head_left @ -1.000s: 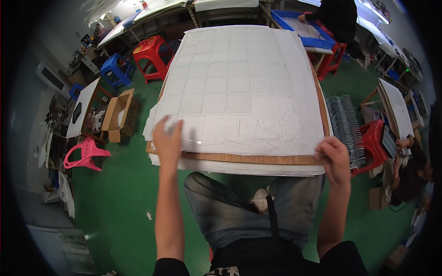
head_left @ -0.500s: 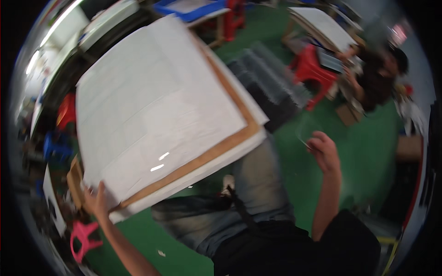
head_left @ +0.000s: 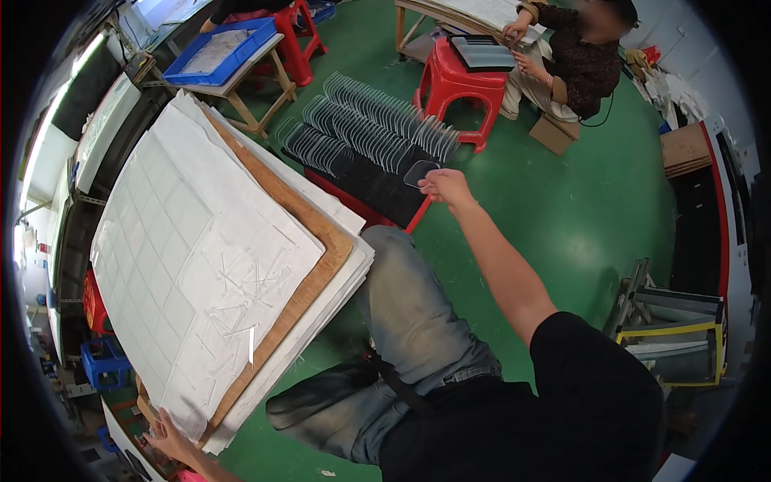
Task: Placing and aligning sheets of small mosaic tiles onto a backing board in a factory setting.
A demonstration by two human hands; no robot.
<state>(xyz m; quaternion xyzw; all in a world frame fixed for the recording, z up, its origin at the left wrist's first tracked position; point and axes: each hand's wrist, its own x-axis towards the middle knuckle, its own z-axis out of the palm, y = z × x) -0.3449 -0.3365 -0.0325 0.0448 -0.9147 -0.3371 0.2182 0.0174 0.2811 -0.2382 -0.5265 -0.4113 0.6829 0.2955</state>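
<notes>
My right hand (head_left: 450,188) reaches forward, fingers pinched on a small clear pane (head_left: 416,174) with rounded corners, which looks like glass. Just beyond it, similar clear panes (head_left: 373,132) stand on edge in several rows on a black base (head_left: 373,193) with red sides. My left hand (head_left: 167,440) is at the near left corner of the paper-covered work surface (head_left: 273,229), fingers apart and apparently holding nothing. Thin clear strips (head_left: 241,301) lie scattered on the white paper, beside a sheet (head_left: 152,249) marked with grid lines. A brown board (head_left: 301,305) shows beneath the paper.
A red stool (head_left: 462,80) bearing a dark tray stands ahead, beside a seated person (head_left: 590,64). At far left a blue tray (head_left: 221,52) rests on a wooden table. Metal frames with yellow edging (head_left: 675,337) stand at right. A cardboard box (head_left: 554,132) sits on the green floor.
My right hand has moved forward and left with the clear pane, to the near edge of the rows. The view has turned right, and my left hand appears lower at the corner.
</notes>
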